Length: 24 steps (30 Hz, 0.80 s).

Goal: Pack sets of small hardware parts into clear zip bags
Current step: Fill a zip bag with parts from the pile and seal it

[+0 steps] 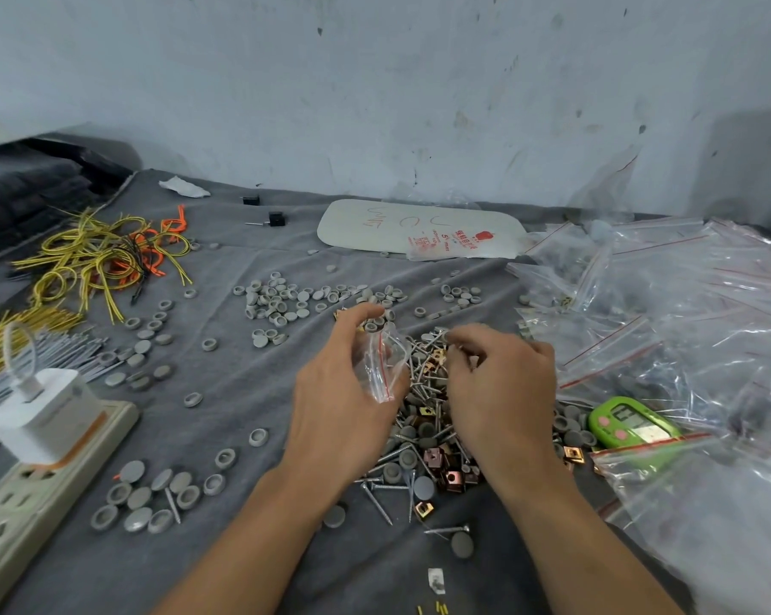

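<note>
My left hand holds a small clear zip bag with a red seal line, its fingers curled round it above the parts heap. My right hand hovers just right of the bag with curled fingers, pinching small parts over a mixed pile of screws, copper clips and grey round caps. What exactly the right fingers pinch is too small to tell. The pile lies on a grey cloth between my two forearms.
A heap of clear zip bags covers the right side, with a green timer at its edge. A power strip with a white charger sits at the left. Yellow and orange wires lie at the far left. A white pack rests by the wall.
</note>
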Motion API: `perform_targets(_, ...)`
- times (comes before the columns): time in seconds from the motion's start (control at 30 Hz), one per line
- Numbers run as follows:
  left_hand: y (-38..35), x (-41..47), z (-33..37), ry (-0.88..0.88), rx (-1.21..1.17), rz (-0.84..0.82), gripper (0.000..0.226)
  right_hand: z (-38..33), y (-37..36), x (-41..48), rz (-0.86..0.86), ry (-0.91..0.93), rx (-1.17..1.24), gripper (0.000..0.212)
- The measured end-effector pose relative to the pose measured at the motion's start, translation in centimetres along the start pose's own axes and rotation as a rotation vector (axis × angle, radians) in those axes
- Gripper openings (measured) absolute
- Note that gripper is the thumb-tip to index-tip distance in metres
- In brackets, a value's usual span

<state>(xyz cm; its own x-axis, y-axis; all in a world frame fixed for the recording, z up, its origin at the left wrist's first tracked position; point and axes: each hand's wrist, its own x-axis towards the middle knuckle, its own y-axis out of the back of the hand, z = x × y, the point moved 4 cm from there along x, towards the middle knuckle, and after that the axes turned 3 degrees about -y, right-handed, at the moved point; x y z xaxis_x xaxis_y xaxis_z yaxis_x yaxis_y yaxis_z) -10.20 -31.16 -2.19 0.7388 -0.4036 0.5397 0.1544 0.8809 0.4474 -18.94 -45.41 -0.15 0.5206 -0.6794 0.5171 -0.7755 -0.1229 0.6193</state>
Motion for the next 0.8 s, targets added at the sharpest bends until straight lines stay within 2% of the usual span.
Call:
perform_targets(0.07, -0.1, 0.0, -0.1, 0.011, 0.007, -0.009, 0.056, -0.3, 0.8, -0.1, 0.12, 0.003, 0.115, 0.018)
perform_targets(0.13, -0.2, -0.1, -0.3, 0.025, 0.017, -0.025, 0.06, -0.4, 1.2, -0.2, 0.143, 0.006, 0.288, 0.018)
perform_targets(0.2, -0.4, -0.1, -0.3, 0.028, 0.036, -0.041, 0.063, -0.7, 1.0, -0.3, 0.046, 0.011, 0.496, 0.022)
perform_targets(0.27, -0.5, -0.2, -0.1, 0.024, 0.042, -0.055, 0.065, -1.5, 0.5, -0.7, -0.092, 0.079, 0.581, 0.027)
perform_targets(0.37, -0.6, -0.4, 0.4, -0.012, 0.02, -0.114, 0.07, -2.6, -0.9, -1.6, -0.306, 0.186, 0.535, 0.028)
perform_targets(0.5, -0.7, -0.5, 0.5, -0.056, 0.072, -0.167, 0.082, -2.7, -2.0, -1.6, -0.453, 0.226, 0.437, 0.048)
perform_targets(0.57, -0.6, -0.4, 0.4, -0.054, 0.078, -0.124, 0.08, -2.7, -1.5, -1.5, -0.399, 0.195, 0.528, 0.041)
perform_targets(0.63, -0.4, -0.2, 0.2, -0.02, 0.064, -0.052, 0.072, -2.2, -0.8, -1.2, -0.231, 0.084, 0.626, 0.025)
perform_targets(0.67, -0.2, -0.2, 0.0, 0.0, 0.049, -0.016, 0.068, -1.7, -0.5, -1.1, -0.123, 0.028, 0.602, 0.022)
perform_targets(0.73, 0.1, 0.0, -0.5, 0.023, 0.019, 0.04, 0.066, -1.1, 0.0, -0.9, 0.015, -0.023, 0.407, 0.019)
perform_targets(0.8, 0.3, 0.1, -0.6, 0.038, -0.002, 0.071, 0.067, -0.9, -0.6, -0.9, -0.109, -0.016, 0.114, 0.027)
